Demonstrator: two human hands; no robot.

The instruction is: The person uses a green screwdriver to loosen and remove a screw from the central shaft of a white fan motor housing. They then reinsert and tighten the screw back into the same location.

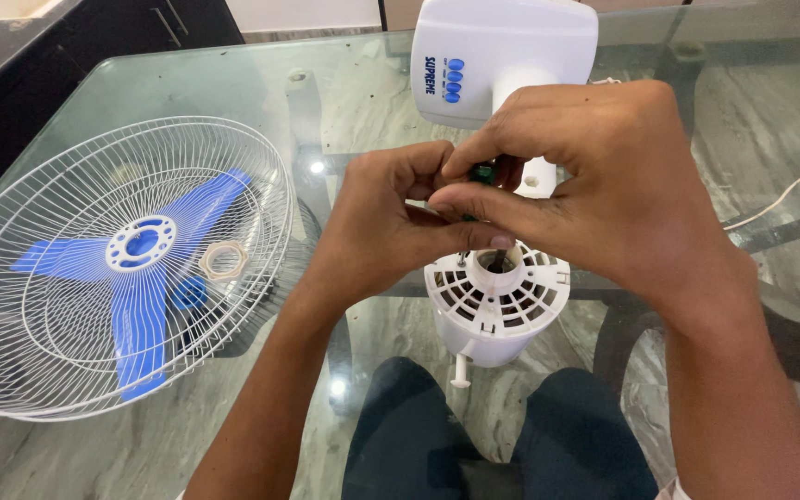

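A glass table (344, 83) bears a wire fan guard (67, 231) with blue blades (136, 319) and a white motor housing (497, 301). Above the housing, the right hand (604, 185) and left hand (391, 222) pinch a small green part (483, 172) (mostly hidden), fingers curled tightly together.

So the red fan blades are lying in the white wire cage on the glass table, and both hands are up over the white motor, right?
Not quite: the fan blades are blue, not red, as the head view shows. The rest holds: they lie in the white wire cage on the glass table, and the left hand and right hand are up over the white motor.
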